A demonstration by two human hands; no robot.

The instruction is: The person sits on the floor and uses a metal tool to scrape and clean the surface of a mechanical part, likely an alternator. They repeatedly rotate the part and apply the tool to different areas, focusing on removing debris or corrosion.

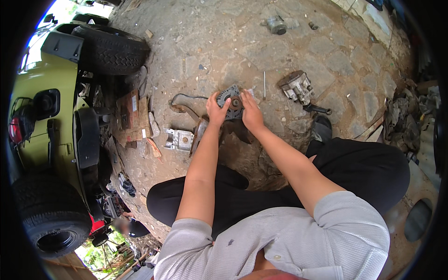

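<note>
Between my two hands is a round grey metal alternator (235,103) with a slotted housing and a hub at its centre. My left hand (216,111) grips its left side, the thumb lying across the face. Against its right side presses my right hand (252,111), with the fingers stretched along the edge. Below it, partly hidden by my left forearm, is a rusty brown metal part (200,130). Close to that forearm lies a silver metal casting (178,139). A thin metal rod (264,85) rests on the ground beyond my right hand.
A larger metal casting (296,87) with a dark arm (318,109) lies to the right. Farther off is a cylindrical part (276,26). Flat brown cardboard (132,116) lies left, beside a green vehicle (42,126). Another person (136,228) is near its wheel.
</note>
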